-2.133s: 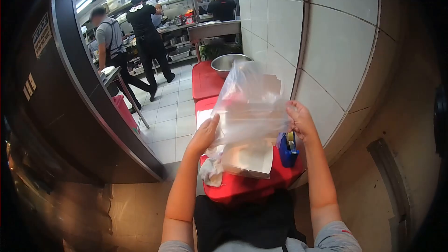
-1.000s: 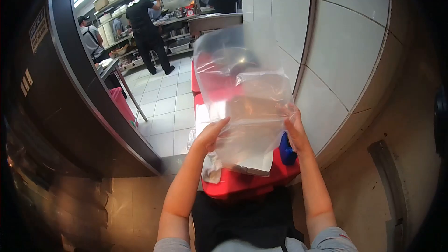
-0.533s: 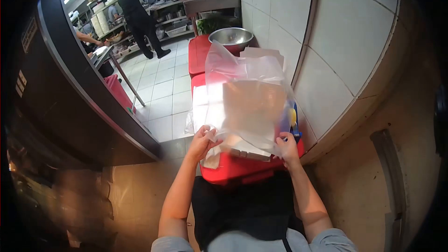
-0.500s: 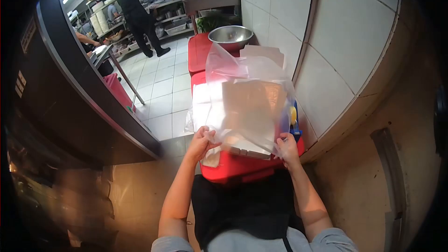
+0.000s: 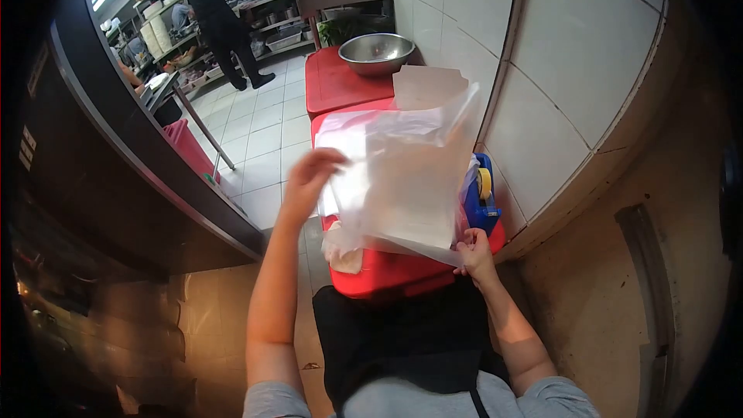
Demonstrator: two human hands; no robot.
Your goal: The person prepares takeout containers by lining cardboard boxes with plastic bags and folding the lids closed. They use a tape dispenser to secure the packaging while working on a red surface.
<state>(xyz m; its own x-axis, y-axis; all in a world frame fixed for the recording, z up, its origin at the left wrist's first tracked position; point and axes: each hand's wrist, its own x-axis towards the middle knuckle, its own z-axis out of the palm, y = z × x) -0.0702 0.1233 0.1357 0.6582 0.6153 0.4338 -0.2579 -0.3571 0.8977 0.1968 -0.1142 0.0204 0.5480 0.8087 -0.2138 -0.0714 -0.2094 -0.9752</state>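
A translucent plastic sheet or bag [image 5: 414,186] lies spread over pale, flat items on a red lid [image 5: 368,275]. Its far right corner stands up. My right hand [image 5: 477,255] pinches the near right corner of the plastic. At the left edge, my left hand [image 5: 309,182] is raised and smeared by motion, its fingers pointing inward over the white material; whether they grip the plastic cannot be made out. A crumpled whitish cloth [image 5: 343,251] rests near the lid's front left. Close beyond my right hand sits a blue tape dispenser [image 5: 484,205] with a yellow roll.
A steel bowl [image 5: 377,54] stands on a second red lid [image 5: 329,81] behind. Grey-brown cardboard [image 5: 429,87] leans near the tiled wall [image 5: 569,70] at right. Left are a dark door-like panel [image 5: 147,162], a pink bin [image 5: 190,151] and a person in black [image 5: 217,19] by shelves.
My left hand has left the near left edge and moved up and away along the plastic's left side. The plastic has shifted, its far right corner now raised. My right hand keeps its pinch.
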